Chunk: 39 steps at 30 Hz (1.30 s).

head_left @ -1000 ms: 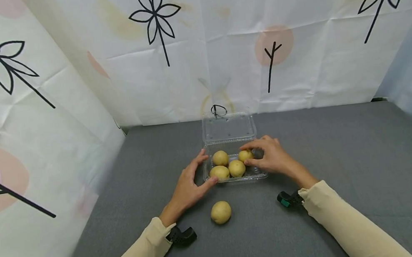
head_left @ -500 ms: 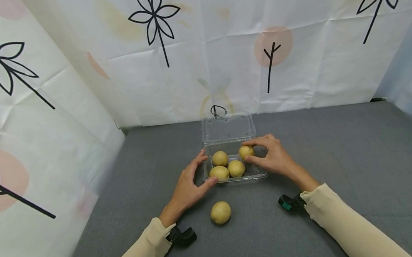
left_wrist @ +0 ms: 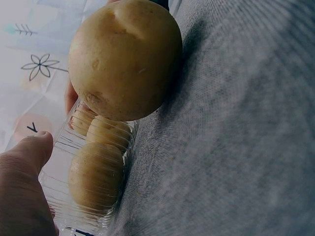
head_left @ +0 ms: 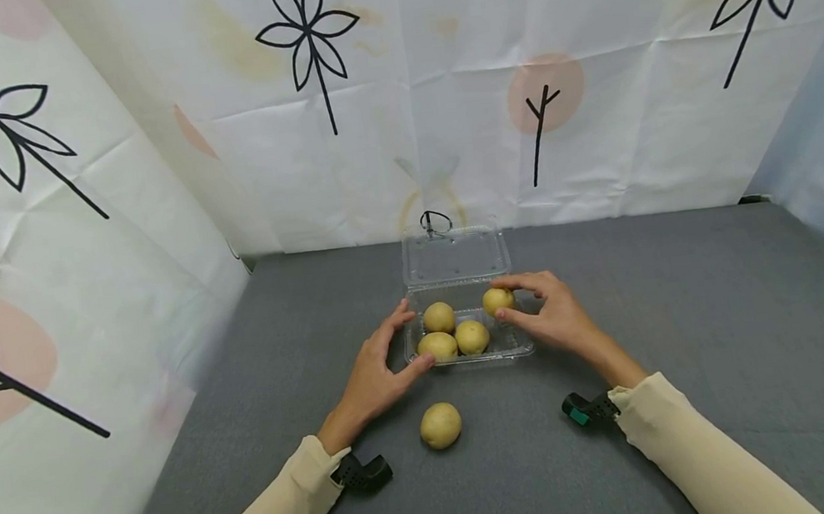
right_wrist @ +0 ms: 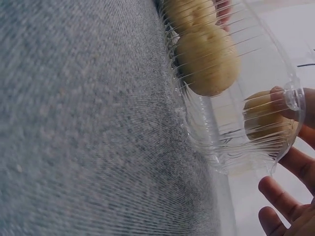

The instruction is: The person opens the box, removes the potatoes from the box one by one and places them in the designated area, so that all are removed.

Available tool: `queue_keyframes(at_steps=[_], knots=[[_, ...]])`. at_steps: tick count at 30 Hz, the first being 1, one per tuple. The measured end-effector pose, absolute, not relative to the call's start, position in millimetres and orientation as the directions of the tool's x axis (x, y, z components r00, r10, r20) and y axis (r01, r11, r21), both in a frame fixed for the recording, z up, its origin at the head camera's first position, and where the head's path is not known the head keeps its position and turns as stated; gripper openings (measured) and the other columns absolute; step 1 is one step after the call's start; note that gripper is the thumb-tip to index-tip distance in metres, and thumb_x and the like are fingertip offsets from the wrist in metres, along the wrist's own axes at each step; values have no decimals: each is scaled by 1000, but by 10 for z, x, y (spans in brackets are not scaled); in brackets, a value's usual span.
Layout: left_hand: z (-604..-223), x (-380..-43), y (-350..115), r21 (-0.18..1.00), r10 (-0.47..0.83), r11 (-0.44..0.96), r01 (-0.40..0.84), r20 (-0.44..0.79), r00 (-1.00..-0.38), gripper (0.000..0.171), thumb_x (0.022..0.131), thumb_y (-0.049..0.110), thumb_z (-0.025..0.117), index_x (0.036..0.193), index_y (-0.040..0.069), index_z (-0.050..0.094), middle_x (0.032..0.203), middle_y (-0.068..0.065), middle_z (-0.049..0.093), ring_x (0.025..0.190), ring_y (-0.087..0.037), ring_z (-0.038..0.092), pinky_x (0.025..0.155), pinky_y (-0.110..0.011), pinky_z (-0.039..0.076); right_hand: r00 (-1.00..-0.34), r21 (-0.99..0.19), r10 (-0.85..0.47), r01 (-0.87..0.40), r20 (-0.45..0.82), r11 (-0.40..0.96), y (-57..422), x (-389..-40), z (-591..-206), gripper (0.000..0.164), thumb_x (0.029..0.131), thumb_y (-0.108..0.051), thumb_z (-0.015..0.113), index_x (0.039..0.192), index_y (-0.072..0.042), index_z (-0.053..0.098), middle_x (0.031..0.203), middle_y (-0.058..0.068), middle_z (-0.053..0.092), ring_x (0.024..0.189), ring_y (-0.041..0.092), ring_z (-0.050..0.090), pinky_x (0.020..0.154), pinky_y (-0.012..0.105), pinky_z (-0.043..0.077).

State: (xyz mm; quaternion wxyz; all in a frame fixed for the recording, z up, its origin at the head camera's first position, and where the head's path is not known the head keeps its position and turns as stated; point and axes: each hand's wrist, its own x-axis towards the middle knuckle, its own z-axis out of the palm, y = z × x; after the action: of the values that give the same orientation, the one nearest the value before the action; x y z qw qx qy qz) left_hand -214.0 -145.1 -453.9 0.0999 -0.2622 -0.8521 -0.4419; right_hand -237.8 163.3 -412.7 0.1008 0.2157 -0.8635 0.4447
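A clear plastic clamshell container lies on the grey cloth with its lid folded back. Three potatoes rest inside: one at the back left, one at the front left and one in the middle. My right hand pinches another potato between thumb and fingers over the right end; the right wrist view shows this potato through the clear wall. My left hand holds the container's left end, thumb at the front rim and fingertips on the left side.
A loose potato lies on the cloth in front of the container, between the wrists; it looms large in the left wrist view. Printed white fabric hangs behind the table. Grey cloth stretches to the right of the container.
My right hand has shifted slightly to the right and lifted a little, carrying the pinched potato away from the middle one. My left hand has stayed in place at the container.
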Motion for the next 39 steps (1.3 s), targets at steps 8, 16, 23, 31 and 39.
queue_keyframes(at_steps=[8,16,23,31,39], knots=[[-4556,-2149,-1446,699,360,477,532,397,-844,65,94,38,73,149,15,48,167,-1,33,154,-24,33,121,-57,32,-883,-724,-294,-469,366,506,1658,-2329,-4102,42,90,-12,78,130,-6,69,132,15,68,120,35,52,99,62,40],[-4545,-2147,-1439,711,357,476,518,382,-852,65,94,37,73,149,14,48,168,1,32,154,-20,32,123,-55,31,-902,-745,-272,-432,336,509,1669,-2280,-4039,43,91,-12,78,132,-5,67,134,16,67,122,36,51,100,63,39],[-4550,-2148,-1441,704,355,474,529,397,-846,65,93,38,73,148,13,49,167,-1,33,153,-24,33,122,-57,32,-895,-738,-286,-445,343,507,1674,-2224,-3996,42,92,-14,77,132,-7,67,130,12,69,113,31,54,94,57,42],[-4554,-2144,-1442,708,356,472,524,391,-849,64,94,39,72,149,14,48,167,1,32,154,-23,33,122,-57,32,-882,-743,-308,-468,357,479,1682,-2161,-3964,39,92,-13,76,130,-9,69,122,10,71,95,27,59,77,34,48],[-4548,-2147,-1443,706,358,472,528,394,-846,65,94,39,72,149,12,48,167,1,32,154,-24,32,121,-58,31,-876,-753,-339,-473,344,458,1693,-2086,-3934,40,91,-13,78,130,-10,69,118,8,70,82,12,59,65,28,51]])
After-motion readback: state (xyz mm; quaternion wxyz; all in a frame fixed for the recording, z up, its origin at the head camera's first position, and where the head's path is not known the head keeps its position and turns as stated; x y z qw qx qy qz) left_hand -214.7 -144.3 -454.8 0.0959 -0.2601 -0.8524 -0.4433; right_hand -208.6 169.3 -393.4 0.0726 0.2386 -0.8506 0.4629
